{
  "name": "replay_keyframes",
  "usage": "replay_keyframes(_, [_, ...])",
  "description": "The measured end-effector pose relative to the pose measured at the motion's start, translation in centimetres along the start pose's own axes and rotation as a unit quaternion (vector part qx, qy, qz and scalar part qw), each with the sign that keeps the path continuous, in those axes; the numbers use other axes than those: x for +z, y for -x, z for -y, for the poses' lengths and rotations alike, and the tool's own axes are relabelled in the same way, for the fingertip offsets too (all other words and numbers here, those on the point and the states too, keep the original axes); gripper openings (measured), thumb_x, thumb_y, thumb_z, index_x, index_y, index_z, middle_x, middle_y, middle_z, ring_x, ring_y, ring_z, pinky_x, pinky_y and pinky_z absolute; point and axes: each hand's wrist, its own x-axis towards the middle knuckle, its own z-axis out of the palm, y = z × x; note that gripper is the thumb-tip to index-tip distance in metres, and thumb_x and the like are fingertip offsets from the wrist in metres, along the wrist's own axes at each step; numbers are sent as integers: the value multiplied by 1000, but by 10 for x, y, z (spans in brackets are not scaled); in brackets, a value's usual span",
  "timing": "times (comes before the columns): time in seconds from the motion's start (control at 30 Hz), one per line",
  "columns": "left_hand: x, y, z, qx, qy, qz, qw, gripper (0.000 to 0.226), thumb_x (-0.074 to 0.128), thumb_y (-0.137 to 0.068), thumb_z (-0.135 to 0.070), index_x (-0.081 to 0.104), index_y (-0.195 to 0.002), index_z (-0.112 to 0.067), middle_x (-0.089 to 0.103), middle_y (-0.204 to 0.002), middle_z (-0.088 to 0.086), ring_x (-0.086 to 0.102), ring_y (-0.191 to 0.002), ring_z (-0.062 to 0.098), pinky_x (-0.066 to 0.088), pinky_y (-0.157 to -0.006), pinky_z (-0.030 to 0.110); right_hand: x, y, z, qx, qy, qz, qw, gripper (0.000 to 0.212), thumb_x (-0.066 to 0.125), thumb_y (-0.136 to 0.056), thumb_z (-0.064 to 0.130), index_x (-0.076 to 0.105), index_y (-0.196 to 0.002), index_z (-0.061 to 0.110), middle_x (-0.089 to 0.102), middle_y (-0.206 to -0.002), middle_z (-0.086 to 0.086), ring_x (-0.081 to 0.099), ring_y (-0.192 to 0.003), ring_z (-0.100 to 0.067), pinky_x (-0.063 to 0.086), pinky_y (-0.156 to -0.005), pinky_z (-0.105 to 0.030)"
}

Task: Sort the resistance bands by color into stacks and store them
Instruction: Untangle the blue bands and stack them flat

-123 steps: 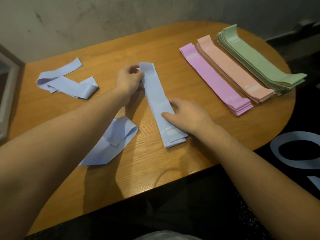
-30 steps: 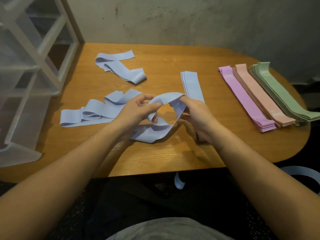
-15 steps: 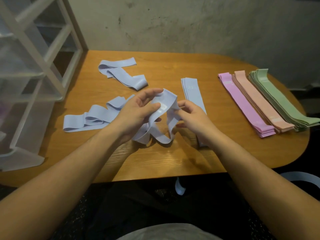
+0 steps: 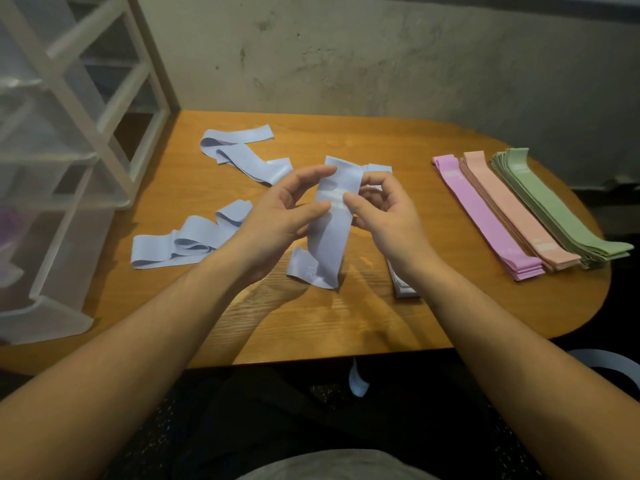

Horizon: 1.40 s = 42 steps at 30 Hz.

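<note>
- The left hand (image 4: 277, 216) and the right hand (image 4: 384, 216) hold one blue band (image 4: 330, 233) between them above the middle of the counter (image 4: 346, 323).
- The left grip is closed on the band's left edge, thumb in front and fingers curled behind it.
- The right grip pinches the band's right edge with thumb and fingertips.
- The band hangs nearly upright; its folded lower end sits close to the counter, though contact cannot be told.
- A blue stack (image 4: 403, 289) lies flat just right of the held band, mostly hidden by the right hand and forearm.
- Two loose blue bands lie left of the held band: one crumpled bunch (image 4: 187, 242) nearer the person, another (image 4: 242, 154) farther back.
- Well right of the held band lie three neat stacks side by side: pink stack (image 4: 485, 220), peach stack (image 4: 516, 209), green stack (image 4: 561, 209).
- A white drawer unit (image 4: 69, 161) stands at the counter's left end.
</note>
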Motion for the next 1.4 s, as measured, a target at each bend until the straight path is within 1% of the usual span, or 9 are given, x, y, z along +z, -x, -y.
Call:
replay_keyframes(0.37, [4,-8,11,-11,-29,-66,997,59,66,-83,-50,55,-133,-23,65,-132,1,62,-122,15,49,-100,31,-4,4,18,-6,-5,-19,1000,24,63,-97,4,64,-113,22,62,-94,-15,61,-90,-24,50,-75,-43])
replay_keyframes(0.5, [17,-7,13,-19,-58,-7,998,39,63,-91,-33,58,-128,-22,71,-117,-2,68,-108,16,56,-82,32,-6,2,23,-4,-12,-33,999,23,62,-97,5,62,-115,19,67,-93,-11,67,-87,-20,56,-70,-39])
replay_keyframes(0.6, [20,-7,14,0,-68,8,998,37,61,-100,-12,53,-136,-15,69,-125,2,65,-117,14,55,-87,30,-8,0,24,-30,4,-42,999,23,63,-96,1,61,-112,18,62,-93,-16,62,-86,-21,55,-73,-30])
replay_keyframes(0.7, [23,-8,11,1,-72,22,997,39,52,-101,3,47,-137,-12,68,-120,5,67,-109,11,55,-86,26,-11,-1,22,-38,9,-46,998,25,63,-96,1,60,-113,20,59,-93,-21,58,-88,-26,51,-79,-40])
replay_keyframes(0.87, [30,-13,10,-14,-57,51,997,44,53,-96,1,46,-136,-19,69,-124,9,67,-112,20,54,-93,39,-10,-3,24,-40,2,-78,996,28,65,-95,2,57,-111,23,59,-90,-15,59,-82,-14,51,-75,-27])
replay_keyframes(1.03, [39,-24,4,-44,75,-8,996,47,47,-94,4,48,-139,-11,66,-130,16,65,-119,35,53,-100,46,-12,-6,11,43,10,-72,996,22,60,-101,31,52,-118,19,64,-98,-8,60,-86,-15,52,-74,-31])
replay_keyframes(1.13, [43,-34,-3,-67,158,-34,985,41,39,-100,8,49,-138,-7,73,-116,10,71,-106,24,59,-83,34,-17,-6,2,103,8,-25,994,65,51,-89,66,63,-130,17,69,-127,-4,61,-120,-13,46,-109,-45])
replay_keyframes(1.23, [47,-45,-7,-77,214,-55,972,44,35,-102,7,46,-142,-7,71,-120,16,71,-108,25,59,-83,34,-21,-1,-2,127,36,13,991,74,41,-87,76,58,-141,28,61,-141,6,53,-134,-11,36,-118,-45])
replay_keyframes(1.4, [54,-64,-5,-93,279,-104,950,45,30,-102,7,45,-142,-10,69,-120,15,74,-98,30,62,-76,40,-38,0,-10,114,120,47,985,23,53,-104,28,58,-124,17,69,-105,-1,66,-93,-7,52,-88,-32])
